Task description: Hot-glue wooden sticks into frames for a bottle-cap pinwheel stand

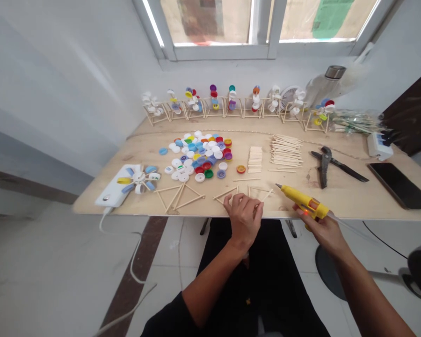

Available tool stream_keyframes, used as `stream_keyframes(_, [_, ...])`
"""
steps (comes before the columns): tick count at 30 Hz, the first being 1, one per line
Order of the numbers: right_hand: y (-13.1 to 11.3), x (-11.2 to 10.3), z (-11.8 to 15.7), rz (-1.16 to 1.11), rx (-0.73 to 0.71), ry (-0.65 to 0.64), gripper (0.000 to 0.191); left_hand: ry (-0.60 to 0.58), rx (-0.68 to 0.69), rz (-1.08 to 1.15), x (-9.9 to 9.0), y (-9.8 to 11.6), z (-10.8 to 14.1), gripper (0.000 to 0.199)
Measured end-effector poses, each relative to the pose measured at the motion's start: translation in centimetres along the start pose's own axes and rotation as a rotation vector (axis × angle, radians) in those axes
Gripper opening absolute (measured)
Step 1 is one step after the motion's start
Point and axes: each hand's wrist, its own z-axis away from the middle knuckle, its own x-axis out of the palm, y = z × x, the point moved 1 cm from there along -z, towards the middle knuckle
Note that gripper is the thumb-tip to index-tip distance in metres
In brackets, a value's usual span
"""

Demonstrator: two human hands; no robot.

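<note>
My right hand (321, 228) grips a yellow hot glue gun (303, 202) with a small red light glowing on it. The nozzle points left, close to the right corner of a stick triangle (261, 189) at the table's front edge. Bent over that triangle and a second stick triangle (225, 192) beside it, my left hand (243, 216) holds the sticks against the tabletop; its fingertips partly hide them. Further left lie two more stick triangles (190, 204). A loose wooden stick (247, 179) lies just beyond my left hand.
Bottle caps (199, 154) are heaped mid-table, beside short sticks (255, 159) and long sticks (286, 150). Pliers (324, 166) and a phone (403, 185) lie right. A cap wheel (139, 177) rests on a white power bank (121, 199). Stick stands with cap wheels (214, 106) line the back.
</note>
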Motion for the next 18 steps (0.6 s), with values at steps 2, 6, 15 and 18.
stream_keyframes(2, [-0.1, 0.4, -0.1, 0.018, -0.03, -0.01, 0.032, 0.005, -0.043, 0.03, -0.1, -0.2, 0.0, 0.012])
stream_keyframes(6, [-0.5, 0.8, 0.0, 0.103, -0.067, -0.018, 0.027, 0.017, -0.122, 0.086, -0.4, -0.6, -0.2, 0.013])
stream_keyframes(15, [-0.3, 1.7, -0.7, 0.285, -0.188, -0.191, 0.023, -0.02, -0.178, 0.153, -1.3, -0.6, -0.4, 0.006])
stream_keyframes(18, [-0.4, 2.0, -0.9, 0.33, -0.195, -0.211, 0.021, -0.048, -0.2, 0.176, -1.6, -0.6, -0.4, 0.011])
